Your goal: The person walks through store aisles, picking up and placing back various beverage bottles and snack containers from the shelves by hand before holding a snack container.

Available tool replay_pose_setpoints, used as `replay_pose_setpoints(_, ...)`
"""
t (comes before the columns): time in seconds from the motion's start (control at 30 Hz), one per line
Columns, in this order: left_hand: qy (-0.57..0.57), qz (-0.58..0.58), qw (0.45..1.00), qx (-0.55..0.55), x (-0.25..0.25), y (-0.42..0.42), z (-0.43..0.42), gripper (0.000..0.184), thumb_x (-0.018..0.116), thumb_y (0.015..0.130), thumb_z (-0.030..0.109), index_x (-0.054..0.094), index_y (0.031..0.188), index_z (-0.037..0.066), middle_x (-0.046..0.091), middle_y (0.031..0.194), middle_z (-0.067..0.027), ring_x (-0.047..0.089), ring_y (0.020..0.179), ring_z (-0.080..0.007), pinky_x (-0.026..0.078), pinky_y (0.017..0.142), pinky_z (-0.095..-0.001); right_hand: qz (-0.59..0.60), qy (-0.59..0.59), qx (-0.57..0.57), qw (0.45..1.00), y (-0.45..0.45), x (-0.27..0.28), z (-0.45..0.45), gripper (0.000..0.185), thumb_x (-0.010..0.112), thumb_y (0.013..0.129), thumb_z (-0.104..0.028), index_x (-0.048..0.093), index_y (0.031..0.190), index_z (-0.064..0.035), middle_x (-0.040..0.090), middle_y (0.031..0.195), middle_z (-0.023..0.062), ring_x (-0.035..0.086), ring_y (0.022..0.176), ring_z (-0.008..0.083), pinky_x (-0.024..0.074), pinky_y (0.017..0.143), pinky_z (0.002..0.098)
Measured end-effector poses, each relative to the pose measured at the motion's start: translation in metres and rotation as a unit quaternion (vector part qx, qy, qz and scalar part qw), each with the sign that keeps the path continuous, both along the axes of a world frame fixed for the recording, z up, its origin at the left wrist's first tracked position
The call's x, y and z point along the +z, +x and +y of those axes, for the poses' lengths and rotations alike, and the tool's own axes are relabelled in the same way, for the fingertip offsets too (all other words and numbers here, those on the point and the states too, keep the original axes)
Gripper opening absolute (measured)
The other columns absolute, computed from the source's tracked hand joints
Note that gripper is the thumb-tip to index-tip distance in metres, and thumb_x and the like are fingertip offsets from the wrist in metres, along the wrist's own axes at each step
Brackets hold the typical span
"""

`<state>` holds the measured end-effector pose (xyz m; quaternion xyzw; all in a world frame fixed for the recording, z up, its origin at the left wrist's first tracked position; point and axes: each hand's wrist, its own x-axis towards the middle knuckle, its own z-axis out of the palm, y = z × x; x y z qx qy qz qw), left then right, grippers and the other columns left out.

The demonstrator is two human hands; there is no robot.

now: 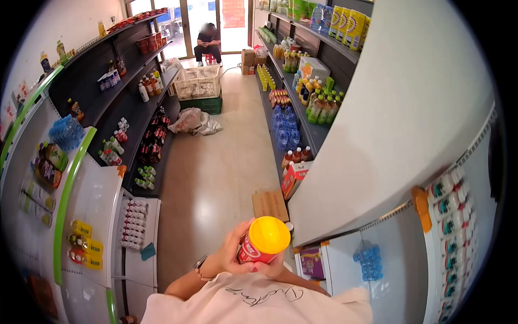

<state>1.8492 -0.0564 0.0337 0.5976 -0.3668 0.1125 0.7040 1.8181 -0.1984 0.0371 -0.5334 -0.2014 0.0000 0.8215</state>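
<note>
Close to my chest I hold a red canister (253, 249) with a round yellow lid and pale printing on its side. My left hand (234, 249) wraps around its left side, with a watch and a bracelet on that wrist. My right hand (271, 267) closes on the canister from below and the right, partly hidden behind it. The canister tilts so that its lid faces up toward me. Beyond it on the floor is a brown cardboard box (270, 206).
Dark shelves with bottles and packets line the left (97, 100) and right (318, 46) of a tiled aisle (216, 162). A plastic sack (195, 122) and stacked crates (198, 83) stand farther along. A person (208, 43) sits by the glass doors.
</note>
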Motion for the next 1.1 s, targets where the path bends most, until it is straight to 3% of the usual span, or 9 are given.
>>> replay_pose_setpoints(0.1,0.090,-0.028,0.995,0.038,-0.002,0.048,0.035,0.092,0.074,0.067,0.035,0.028,0.136,-0.005,0.048,0.119,-0.0224,0.054,0.105,-0.0340,0.041,0.091,-0.0399,0.081,-0.003,0.009,0.997,0.040,-0.011,0.018,0.083,0.079,0.066,-0.010,0.028,0.131,-0.0028,0.045,0.123,0.0120,0.048,0.114,0.0211,0.0408,0.095,0.0371)
replay_pose_setpoints(0.17,0.083,-0.013,0.995,0.052,-0.011,0.072,0.045,0.091,0.074,0.066,0.036,0.029,0.134,-0.005,0.050,0.116,-0.0227,0.054,0.104,-0.0340,0.041,0.090,-0.0391,0.090,-0.006,0.048,0.995,0.072,-0.017,0.029,0.082,0.077,0.066,-0.009,0.027,0.131,-0.0035,0.045,0.123,0.0121,0.047,0.114,0.0211,0.0407,0.095,0.0370)
replay_pose_setpoints(0.23,0.007,0.042,0.997,0.070,-0.026,0.098,0.053,0.092,0.075,0.066,0.036,0.030,0.134,-0.005,0.049,0.118,-0.0226,0.054,0.105,-0.0331,0.041,0.091,-0.0389,0.045,-0.029,0.040,0.998,0.108,-0.013,0.046,0.082,0.077,0.066,-0.009,0.026,0.131,-0.0038,0.044,0.123,0.0121,0.047,0.114,0.0211,0.0405,0.095,0.0373)
replay_pose_setpoints(0.37,-0.024,0.059,0.995,0.080,-0.040,0.165,0.086,0.093,0.076,0.066,0.038,0.029,0.134,-0.005,0.047,0.121,-0.0222,0.053,0.107,-0.0324,0.040,0.092,-0.0389,-0.024,-0.037,0.030,0.999,0.187,-0.016,0.086,0.084,0.078,0.065,-0.010,0.027,0.131,-0.0048,0.044,0.124,0.0123,0.047,0.114,0.0218,0.0396,0.096,0.0382)
replay_pose_setpoints(0.67,-0.054,0.062,0.996,0.045,-0.025,0.342,0.185,0.095,0.072,0.072,0.040,0.021,0.137,-0.007,0.041,0.130,-0.0207,0.044,0.119,-0.0279,0.034,0.101,-0.0377,0.014,-0.012,0.036,0.999,0.362,0.001,0.191,0.079,0.077,0.068,-0.015,0.030,0.130,-0.0051,0.045,0.124,0.0102,0.045,0.116,0.0207,0.0359,0.098,0.0366)
replay_pose_setpoints(0.83,-0.051,0.066,0.996,0.028,-0.042,0.415,0.227,0.095,0.072,0.073,0.039,0.018,0.138,-0.006,0.039,0.132,-0.0190,0.043,0.120,-0.0277,0.033,0.101,-0.0378,-0.003,-0.078,0.020,0.997,0.436,-0.014,0.232,0.083,0.080,0.066,-0.019,0.030,0.130,-0.0048,0.045,0.124,0.0101,0.045,0.116,0.0201,0.0361,0.097,0.0354)
replay_pose_setpoints(0.93,-0.118,0.072,0.990,-0.012,-0.056,0.451,0.237,0.094,0.071,0.073,0.040,0.020,0.137,-0.005,0.041,0.130,-0.0195,0.045,0.118,-0.0297,0.035,0.099,-0.0391,0.029,-0.045,-0.053,0.997,0.457,-0.024,0.252,0.086,0.082,0.064,-0.021,0.030,0.130,-0.0046,0.046,0.124,0.0100,0.045,0.116,0.0201,0.0370,0.097,0.0353)
replay_pose_setpoints(1.0,0.015,0.071,0.997,0.010,-0.063,0.475,0.247,0.092,0.069,0.073,0.043,0.023,0.136,-0.005,0.044,0.126,-0.0210,0.047,0.115,-0.0322,0.036,0.097,-0.0404,0.064,-0.042,-0.069,0.995,0.475,-0.029,0.254,0.086,0.082,0.064,-0.022,0.030,0.130,-0.0045,0.046,0.124,0.0100,0.045,0.116,0.0204,0.0369,0.097,0.0354)
replay_pose_setpoints(1.1,0.028,0.111,0.993,0.001,-0.070,0.512,0.249,0.090,0.066,0.074,0.046,0.025,0.136,-0.006,0.046,0.123,-0.0226,0.049,0.112,-0.0343,0.038,0.095,-0.0415,0.103,-0.040,-0.066,0.992,0.508,-0.045,0.254,0.089,0.083,0.064,-0.024,0.029,0.132,-0.0041,0.043,0.126,0.0104,0.043,0.118,0.0210,0.0355,0.099,0.0359)
